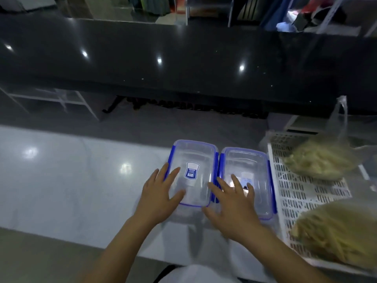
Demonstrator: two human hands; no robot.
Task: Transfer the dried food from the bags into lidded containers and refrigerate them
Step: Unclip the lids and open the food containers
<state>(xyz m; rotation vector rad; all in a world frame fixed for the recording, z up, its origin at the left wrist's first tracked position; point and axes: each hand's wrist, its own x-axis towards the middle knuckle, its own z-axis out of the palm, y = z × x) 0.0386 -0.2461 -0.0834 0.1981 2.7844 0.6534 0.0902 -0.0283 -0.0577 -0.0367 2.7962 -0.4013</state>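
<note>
The person's two forearms enter from the bottom edge, and both are bare from the edge of the picture up to the wrists: no sleeve, cuff or glove shows on either one. The left hand (161, 193) is bare, with no ring, watch or band visible on its fingers or wrist. The right hand (232, 207) is likewise bare, with nothing worn at the wrist. Its outline is slightly smeared by blur, so fine detail such as the nails cannot be made out. At the bottom centre, between the forearms, a patch of white clothing (195, 274) shows, plain and unmarked, with a dark strip just beside it on the left.
</note>
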